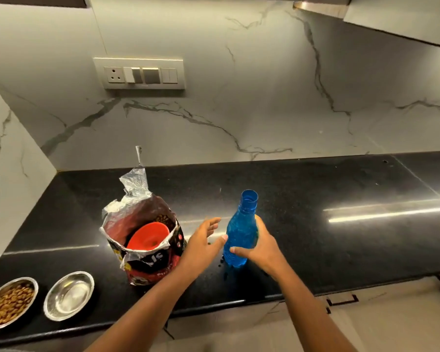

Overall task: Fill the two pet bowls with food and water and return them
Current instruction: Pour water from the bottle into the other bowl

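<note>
Blue bottle (240, 235), uncapped, is held upright on the black desk (315, 224) by the right hand (261, 246), fingers (235, 250) clamped round its body. Left hand (201, 243) is seen just beside the bottle, fingers apart, thumb tip touching or nearly touching it. Torn food bag (142, 240) stands left of the hands, a red scoop (149, 236) inside. Near the front-left edge, two steel bowls sit side by side: kibble-filled bowl (9, 302) and empty bowl (69, 295).

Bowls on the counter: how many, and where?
2, both steel, at the counter's front left edge. Left bowl holds kibble; the bowl beside it looks empty. A red scoop sits in the bag; it isn't counted.
</note>
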